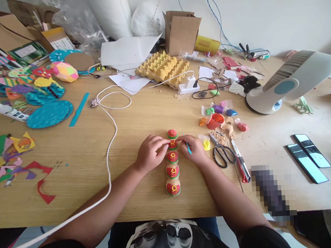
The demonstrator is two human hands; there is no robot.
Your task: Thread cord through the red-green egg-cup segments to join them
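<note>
A column of several rounded tan pieces with red tops, yellow loops and green edging, the decorated row [173, 171], lies on the wooden table in front of me. My left hand [153, 152] reaches in from the left, thumb and index fingertips at the second piece from the far end. From the right, my right hand [193, 147] touches that same piece with its index fingertip. A small blue tool [188, 148] is held in the fingers of my right hand. Whether my left fingers pinch a tiny bit of clay is too small to tell.
Black-handled scissors [224, 155] and a red cutter [241, 162] lie right of my right hand. Beyond them are clay packets, a red cup [215, 121] and a white fan [280, 84]. A white cable [108, 160] crosses the left side, near paper scraps.
</note>
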